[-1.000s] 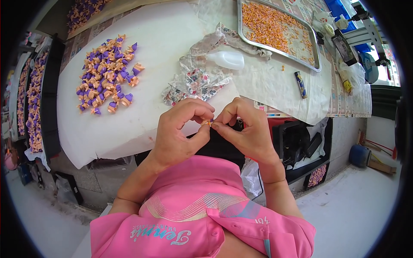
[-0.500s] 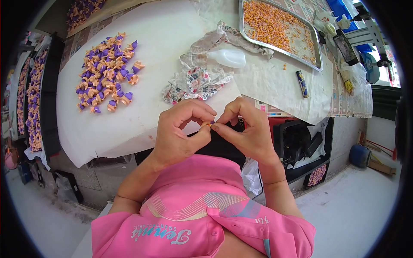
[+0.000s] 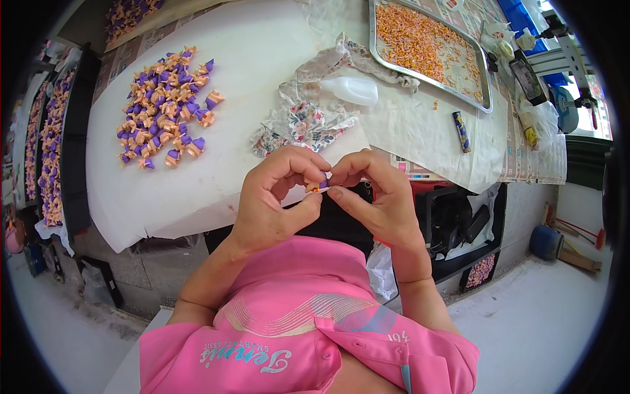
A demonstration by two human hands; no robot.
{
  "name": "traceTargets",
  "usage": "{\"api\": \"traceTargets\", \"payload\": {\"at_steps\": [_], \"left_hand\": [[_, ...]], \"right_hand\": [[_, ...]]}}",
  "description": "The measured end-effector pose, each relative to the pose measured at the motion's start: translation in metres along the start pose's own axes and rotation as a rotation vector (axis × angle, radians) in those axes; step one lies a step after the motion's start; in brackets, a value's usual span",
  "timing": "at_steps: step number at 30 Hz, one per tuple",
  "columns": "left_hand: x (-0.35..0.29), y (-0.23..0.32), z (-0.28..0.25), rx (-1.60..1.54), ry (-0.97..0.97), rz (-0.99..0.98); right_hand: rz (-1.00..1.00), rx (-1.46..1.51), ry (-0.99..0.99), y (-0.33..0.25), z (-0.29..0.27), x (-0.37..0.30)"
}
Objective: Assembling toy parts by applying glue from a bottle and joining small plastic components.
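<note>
A small peach-and-purple plastic figure part (image 3: 322, 182) sits between my two hands, over the table's front edge, with a tiny orange-yellow bit at its lower side. My left hand (image 3: 274, 197) pinches its left side, thumb and fingers bent round it. From the other side my right hand (image 3: 375, 200) grips it, forefinger curled above and thumb below. Fingertips hide much of the part. On the white sheet at the left lies a loose pile of similar peach-and-purple parts (image 3: 161, 108).
Beyond my hands are a crumpled floral cloth (image 3: 298, 125) and a white plastic bottle (image 3: 353, 90) lying on its side. A metal tray (image 3: 430, 77) of small orange pieces stands back right, near a dark blue tube (image 3: 461, 131). Black racks (image 3: 79, 144) hold more parts at far left.
More of the peach-and-purple part shows between my fingers now. My right thumb has shifted slightly right and my fingertips have changed their hold. The pile stays as it was.
</note>
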State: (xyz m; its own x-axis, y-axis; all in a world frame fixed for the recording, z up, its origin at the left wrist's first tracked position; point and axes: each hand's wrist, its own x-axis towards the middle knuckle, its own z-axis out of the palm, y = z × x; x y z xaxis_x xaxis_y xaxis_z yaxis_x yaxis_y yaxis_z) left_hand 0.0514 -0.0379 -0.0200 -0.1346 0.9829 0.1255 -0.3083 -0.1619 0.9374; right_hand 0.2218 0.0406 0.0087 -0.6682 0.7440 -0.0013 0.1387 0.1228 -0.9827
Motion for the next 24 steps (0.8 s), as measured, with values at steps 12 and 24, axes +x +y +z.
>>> {"api": "traceTargets", "payload": {"at_steps": [12,24], "left_hand": [[-0.004,0.006,-0.001,0.044,0.075,-0.010],[-0.014,0.036,-0.013,-0.356,0.154,-0.434]], "right_hand": [[-0.177,-0.214,0.073,-0.007,0.013,0.003],[-0.075,-0.011,0.014,-0.017,0.021,0.005]]}}
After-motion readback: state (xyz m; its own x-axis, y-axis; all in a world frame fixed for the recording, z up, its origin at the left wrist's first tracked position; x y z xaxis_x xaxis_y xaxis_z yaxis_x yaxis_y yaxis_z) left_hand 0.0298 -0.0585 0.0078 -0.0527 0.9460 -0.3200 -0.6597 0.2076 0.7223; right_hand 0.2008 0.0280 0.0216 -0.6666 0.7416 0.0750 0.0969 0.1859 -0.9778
